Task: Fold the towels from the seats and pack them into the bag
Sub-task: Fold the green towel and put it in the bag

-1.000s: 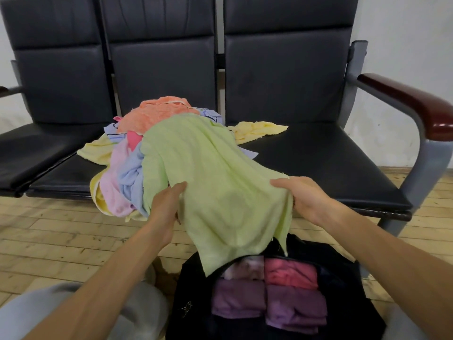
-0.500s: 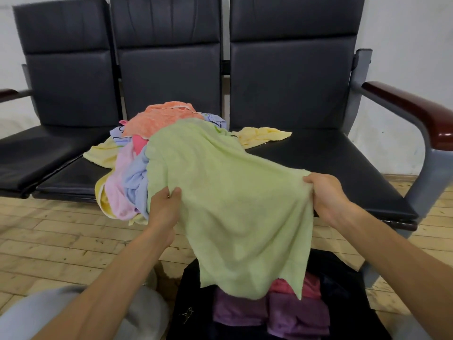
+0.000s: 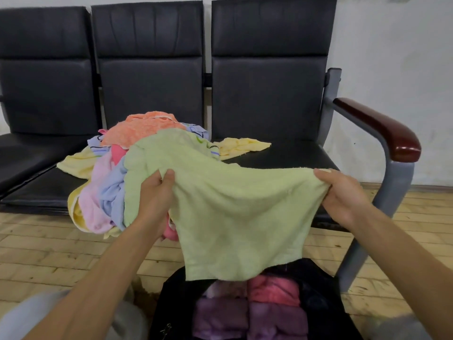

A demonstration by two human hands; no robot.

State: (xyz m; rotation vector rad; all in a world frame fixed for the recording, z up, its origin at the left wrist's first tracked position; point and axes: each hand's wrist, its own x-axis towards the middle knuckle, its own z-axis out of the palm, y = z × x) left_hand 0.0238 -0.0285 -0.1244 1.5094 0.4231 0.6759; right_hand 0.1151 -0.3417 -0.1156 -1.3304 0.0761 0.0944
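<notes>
Fingers (image 3: 169, 174) of the left hand (image 3: 157, 195) are curled over the left part of the green towel (image 3: 232, 217), pinching the cloth against the thumb. The right hand (image 3: 343, 192) grips the opposite end, its fingers closed tight on a bunched corner. The towel is drawn out sideways between the two hands. Its lower part hangs free over the open black bag (image 3: 171, 298) on the floor, and its far end lies draped on the pile of towels (image 3: 139, 128) on the middle seat.

The bag holds folded towels (image 3: 272, 288), pink and purple, laid in square blocks. A yellow towel (image 3: 242, 146) lies alone on the right seat (image 3: 294, 155).

Assessment: the towel is being spread ahead of its first fold. The left hand appears to sit partway along an edge, so it should move to a true corner. The far end should be lifted clear of the pile so that it drags no other towel off. The top edge should be pulled taut, the corners matched and the folds sized to the blocks already packed.

Markings: no legible writing or brand. One towel in the pile carries dark lines, which cannot be read.
</notes>
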